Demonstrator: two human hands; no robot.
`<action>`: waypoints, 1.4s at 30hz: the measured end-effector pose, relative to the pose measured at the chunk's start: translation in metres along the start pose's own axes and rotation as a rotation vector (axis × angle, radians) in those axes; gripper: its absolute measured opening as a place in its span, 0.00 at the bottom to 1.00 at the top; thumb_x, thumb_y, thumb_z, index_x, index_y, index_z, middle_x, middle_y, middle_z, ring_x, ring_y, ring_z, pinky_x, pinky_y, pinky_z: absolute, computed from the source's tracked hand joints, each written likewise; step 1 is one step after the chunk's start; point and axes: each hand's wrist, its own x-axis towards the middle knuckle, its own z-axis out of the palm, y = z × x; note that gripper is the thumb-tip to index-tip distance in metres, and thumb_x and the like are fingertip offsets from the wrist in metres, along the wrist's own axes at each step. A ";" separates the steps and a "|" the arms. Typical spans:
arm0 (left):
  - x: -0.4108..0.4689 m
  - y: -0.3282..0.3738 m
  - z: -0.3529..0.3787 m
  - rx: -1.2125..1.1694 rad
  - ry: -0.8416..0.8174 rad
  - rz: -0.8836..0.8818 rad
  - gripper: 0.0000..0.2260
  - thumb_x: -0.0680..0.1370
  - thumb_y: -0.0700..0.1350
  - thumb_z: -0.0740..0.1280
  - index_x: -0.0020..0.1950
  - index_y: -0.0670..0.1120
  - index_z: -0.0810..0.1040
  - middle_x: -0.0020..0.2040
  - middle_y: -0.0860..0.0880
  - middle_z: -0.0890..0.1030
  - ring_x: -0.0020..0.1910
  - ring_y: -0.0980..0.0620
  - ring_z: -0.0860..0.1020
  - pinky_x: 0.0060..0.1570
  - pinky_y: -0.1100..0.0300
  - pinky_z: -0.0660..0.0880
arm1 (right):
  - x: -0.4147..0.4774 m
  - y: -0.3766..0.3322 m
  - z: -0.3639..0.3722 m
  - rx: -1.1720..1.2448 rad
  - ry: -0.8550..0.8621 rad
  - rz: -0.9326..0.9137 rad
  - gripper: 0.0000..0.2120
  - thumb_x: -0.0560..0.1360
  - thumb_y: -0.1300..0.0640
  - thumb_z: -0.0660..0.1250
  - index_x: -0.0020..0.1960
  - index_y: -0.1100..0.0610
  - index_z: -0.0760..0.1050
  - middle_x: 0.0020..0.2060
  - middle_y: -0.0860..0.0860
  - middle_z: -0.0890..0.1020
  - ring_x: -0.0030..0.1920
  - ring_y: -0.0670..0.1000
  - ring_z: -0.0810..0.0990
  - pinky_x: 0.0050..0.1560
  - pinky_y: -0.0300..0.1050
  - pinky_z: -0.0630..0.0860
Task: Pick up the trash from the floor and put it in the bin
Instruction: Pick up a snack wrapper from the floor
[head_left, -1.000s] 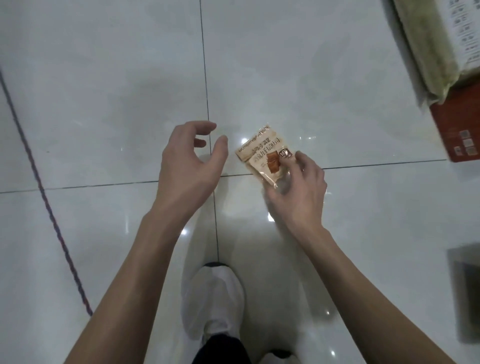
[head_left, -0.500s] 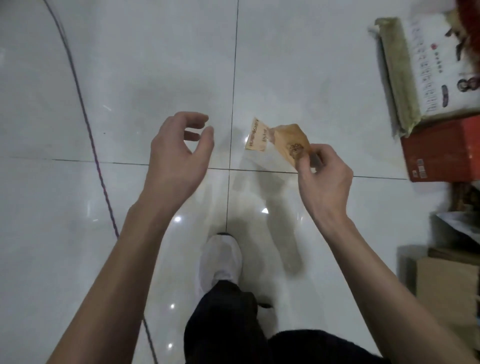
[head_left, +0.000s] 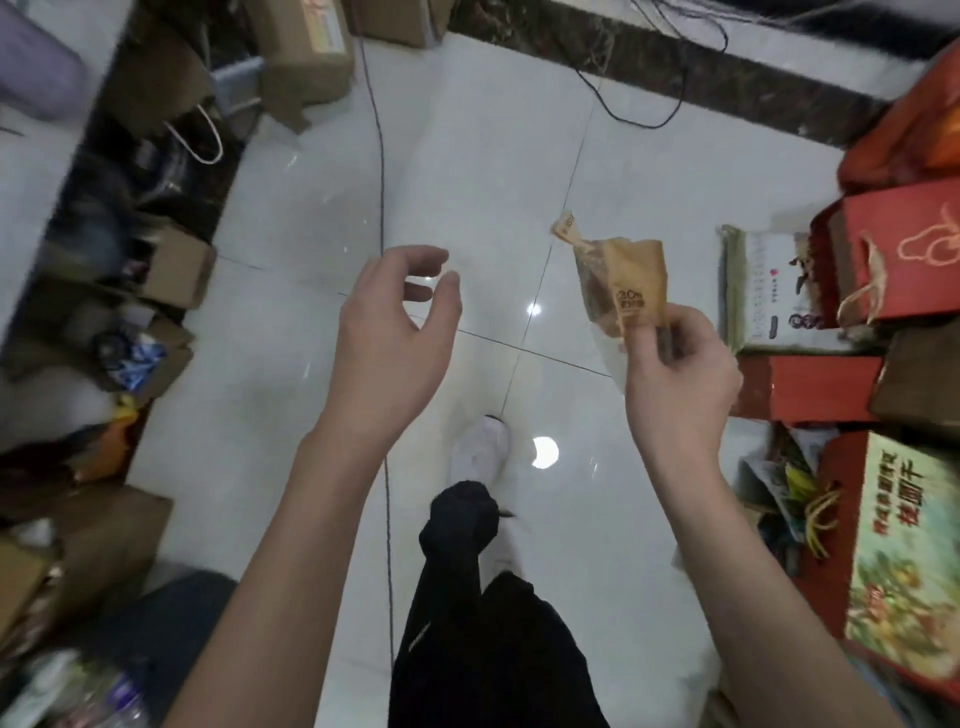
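The right hand (head_left: 675, 374) pinches the lower edge of the snack wrapper (head_left: 621, 291) between thumb and fingers, clear of the tiled floor (head_left: 467, 156). The left hand (head_left: 395, 332) is empty, fingers loosely curled apart. No bin is identifiable. Maintain the pinch while carrying; avoid the floor cable (head_left: 381, 171).

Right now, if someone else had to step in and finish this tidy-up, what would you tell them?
Right hand: pinching the snack wrapper by its lower edge, held up clear of the floor.
Left hand: empty, fingers loosely curled, touching nothing.
Done: the wrapper is off the floor.
Left: carry it to the bin and drop it in. No bin is clearly visible in this view, so look for it first.
Mind the thin cable running along the floor between the feet, and the boxes crowding both sides.
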 end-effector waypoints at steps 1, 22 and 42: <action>-0.010 0.008 -0.013 -0.003 0.018 0.011 0.10 0.81 0.52 0.64 0.61 0.55 0.78 0.57 0.59 0.79 0.51 0.66 0.77 0.45 0.69 0.74 | -0.008 -0.015 -0.003 0.017 -0.007 -0.015 0.05 0.80 0.52 0.68 0.47 0.51 0.80 0.32 0.31 0.78 0.35 0.36 0.76 0.37 0.27 0.69; -0.304 -0.182 -0.321 -0.031 0.609 -0.241 0.14 0.81 0.52 0.64 0.65 0.52 0.75 0.58 0.56 0.78 0.56 0.60 0.77 0.55 0.54 0.78 | -0.372 -0.096 0.147 0.083 -0.583 -0.265 0.06 0.80 0.53 0.67 0.51 0.52 0.82 0.40 0.48 0.85 0.44 0.47 0.84 0.43 0.34 0.76; -0.557 -0.500 -0.424 -0.165 0.861 -0.621 0.12 0.80 0.54 0.65 0.63 0.56 0.76 0.59 0.61 0.78 0.54 0.65 0.77 0.46 0.66 0.76 | -0.707 0.060 0.338 -0.162 -0.904 -0.398 0.07 0.80 0.52 0.68 0.51 0.54 0.82 0.36 0.41 0.82 0.34 0.34 0.78 0.33 0.27 0.70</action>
